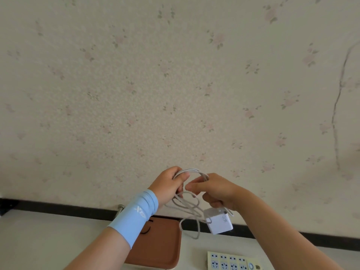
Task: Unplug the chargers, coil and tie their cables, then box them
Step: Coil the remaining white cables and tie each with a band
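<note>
While both hands sit low in my feed, left hand [169, 185] is curled round the white cable [191, 204] coil's 11 o'clock side, and right hand [216, 191] pinches the loops at 2 o'clock. White charger [219, 222] hangs off the coil's 5 o'clock. Brown tray [165, 248] lies at 6 o'clock below, and a power strip [229, 263] at frame 5 o'clock.

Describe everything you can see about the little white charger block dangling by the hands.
The charger is a small white cube with rounded edges, smooth like plastic, with faint grey lettering on one face. It hangs tilted in the air just under the right hand, whose curled fingers seem to touch its top. The pale cable joins it there and loops up to the left hand too. It is plugged into nothing.
</note>
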Action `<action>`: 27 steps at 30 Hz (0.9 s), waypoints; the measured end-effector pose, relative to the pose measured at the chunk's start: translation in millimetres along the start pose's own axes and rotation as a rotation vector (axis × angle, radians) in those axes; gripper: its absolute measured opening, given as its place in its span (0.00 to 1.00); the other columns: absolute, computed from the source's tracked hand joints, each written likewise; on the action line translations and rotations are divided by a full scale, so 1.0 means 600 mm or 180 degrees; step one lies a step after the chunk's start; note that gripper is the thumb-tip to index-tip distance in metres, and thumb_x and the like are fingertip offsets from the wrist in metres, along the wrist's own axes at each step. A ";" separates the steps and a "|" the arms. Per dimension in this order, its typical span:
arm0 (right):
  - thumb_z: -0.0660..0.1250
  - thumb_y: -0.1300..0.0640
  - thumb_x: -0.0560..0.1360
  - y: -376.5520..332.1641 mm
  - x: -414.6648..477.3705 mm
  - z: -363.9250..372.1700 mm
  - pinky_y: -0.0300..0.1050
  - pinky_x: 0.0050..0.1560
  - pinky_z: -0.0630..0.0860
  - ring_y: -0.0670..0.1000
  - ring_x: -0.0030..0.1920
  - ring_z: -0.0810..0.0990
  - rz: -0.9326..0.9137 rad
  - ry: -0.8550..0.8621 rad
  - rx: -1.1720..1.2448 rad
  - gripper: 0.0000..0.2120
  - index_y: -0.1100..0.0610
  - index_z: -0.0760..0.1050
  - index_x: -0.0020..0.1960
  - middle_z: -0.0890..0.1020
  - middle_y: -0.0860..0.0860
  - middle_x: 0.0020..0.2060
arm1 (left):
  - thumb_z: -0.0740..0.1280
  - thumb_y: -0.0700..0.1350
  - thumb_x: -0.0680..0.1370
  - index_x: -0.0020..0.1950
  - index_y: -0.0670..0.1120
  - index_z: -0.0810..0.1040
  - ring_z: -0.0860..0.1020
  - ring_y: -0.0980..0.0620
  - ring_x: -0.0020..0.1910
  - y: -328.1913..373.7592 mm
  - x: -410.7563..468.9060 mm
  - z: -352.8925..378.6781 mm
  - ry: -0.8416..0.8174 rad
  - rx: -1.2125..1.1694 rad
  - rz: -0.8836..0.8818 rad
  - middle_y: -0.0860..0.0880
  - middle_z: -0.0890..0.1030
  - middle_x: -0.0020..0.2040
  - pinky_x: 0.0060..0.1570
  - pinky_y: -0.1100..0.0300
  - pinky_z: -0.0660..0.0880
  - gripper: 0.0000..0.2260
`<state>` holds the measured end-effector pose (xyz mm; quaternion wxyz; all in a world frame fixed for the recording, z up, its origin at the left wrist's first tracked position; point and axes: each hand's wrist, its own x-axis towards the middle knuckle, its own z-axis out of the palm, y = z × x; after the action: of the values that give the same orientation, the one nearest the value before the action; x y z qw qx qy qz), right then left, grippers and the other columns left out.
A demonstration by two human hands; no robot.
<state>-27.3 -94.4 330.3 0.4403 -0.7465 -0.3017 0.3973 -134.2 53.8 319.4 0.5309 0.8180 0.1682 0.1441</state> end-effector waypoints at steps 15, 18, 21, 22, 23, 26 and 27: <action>0.79 0.52 0.70 -0.007 0.013 0.039 0.40 0.28 0.57 0.45 0.27 0.60 -0.0083 -0.0290 0.0475 0.20 0.60 0.82 0.58 0.70 0.49 0.30 | 0.71 0.50 0.74 0.52 0.43 0.83 0.82 0.48 0.51 0.011 -0.006 0.007 -0.0198 -0.1807 -0.0655 0.46 0.85 0.47 0.54 0.52 0.78 0.12; 0.80 0.54 0.68 -0.004 0.012 0.044 0.41 0.28 0.60 0.46 0.28 0.63 -0.0254 -0.0151 0.0373 0.16 0.58 0.83 0.53 0.74 0.53 0.33 | 0.70 0.48 0.77 0.56 0.43 0.82 0.82 0.44 0.56 0.005 -0.010 0.012 -0.0260 -0.1812 -0.0718 0.42 0.85 0.53 0.57 0.48 0.77 0.12; 0.80 0.53 0.69 -0.003 0.008 0.049 0.42 0.28 0.60 0.47 0.27 0.63 -0.0409 -0.0053 0.0426 0.14 0.60 0.82 0.48 0.72 0.54 0.31 | 0.76 0.51 0.72 0.65 0.41 0.74 0.81 0.45 0.56 0.007 -0.009 0.009 -0.0416 -0.1987 -0.0745 0.40 0.82 0.58 0.46 0.57 0.79 0.26; 0.80 0.53 0.69 -0.002 0.007 0.051 0.41 0.27 0.60 0.47 0.26 0.63 -0.0447 0.0004 0.0444 0.12 0.59 0.82 0.45 0.70 0.52 0.28 | 0.77 0.51 0.70 0.66 0.42 0.72 0.82 0.45 0.54 0.008 -0.010 0.006 -0.0449 -0.2017 -0.0839 0.40 0.81 0.57 0.44 0.58 0.79 0.29; 0.80 0.53 0.70 -0.001 0.007 0.055 0.41 0.27 0.60 0.47 0.26 0.63 -0.0473 0.0059 0.0473 0.10 0.57 0.81 0.43 0.70 0.50 0.26 | 0.78 0.51 0.68 0.66 0.43 0.71 0.82 0.46 0.51 0.012 -0.012 0.005 -0.0520 -0.2082 -0.0963 0.40 0.81 0.56 0.41 0.58 0.79 0.31; 0.81 0.52 0.69 -0.001 0.006 0.062 0.45 0.33 0.76 0.54 0.30 0.77 -0.0598 0.0119 0.0491 0.12 0.59 0.83 0.44 0.80 0.56 0.33 | 0.84 0.50 0.59 0.69 0.41 0.71 0.83 0.43 0.49 0.010 -0.011 0.002 -0.1092 -0.2536 -0.1306 0.40 0.81 0.54 0.45 0.51 0.81 0.43; 0.81 0.53 0.69 -0.002 0.006 0.062 0.49 0.42 0.82 0.57 0.38 0.83 -0.0662 0.0137 0.0476 0.12 0.58 0.84 0.46 0.85 0.58 0.39 | 0.85 0.50 0.57 0.68 0.40 0.73 0.82 0.42 0.50 0.011 -0.014 0.001 -0.1292 -0.2688 -0.1315 0.39 0.81 0.54 0.48 0.50 0.81 0.43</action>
<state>-57.5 -75.7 318.9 0.5399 -0.6847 -0.3375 0.3547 -140.7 47.1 324.9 0.8545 0.4932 0.1470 -0.0703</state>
